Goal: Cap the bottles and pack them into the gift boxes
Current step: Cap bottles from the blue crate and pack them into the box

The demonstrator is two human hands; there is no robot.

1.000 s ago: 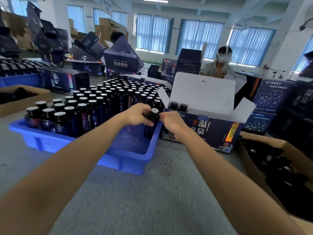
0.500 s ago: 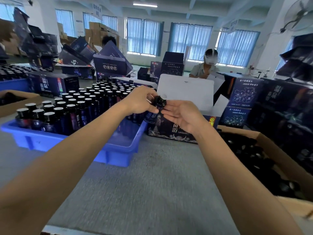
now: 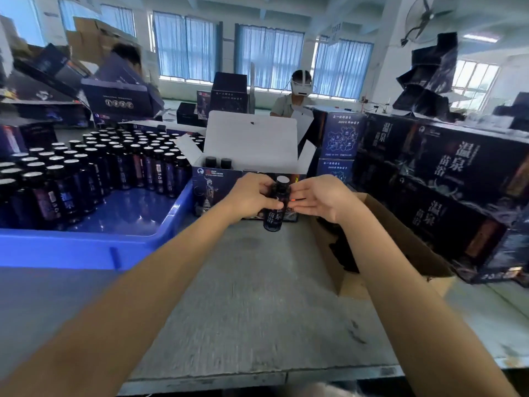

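One dark, silver-topped bottle (image 3: 272, 219) stands in grip of left hand (image 3: 252, 196); right hand (image 3: 323, 197) uncurled.

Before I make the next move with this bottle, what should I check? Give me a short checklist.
1. Left hand grips bottle: ok.
2. Right hand open beside it: ok.
3. Bottle capped: cannot tell; top pale like those in tray.
4. Lid of box open: ok.
5. Room in box: ok; only two bottles show inside.
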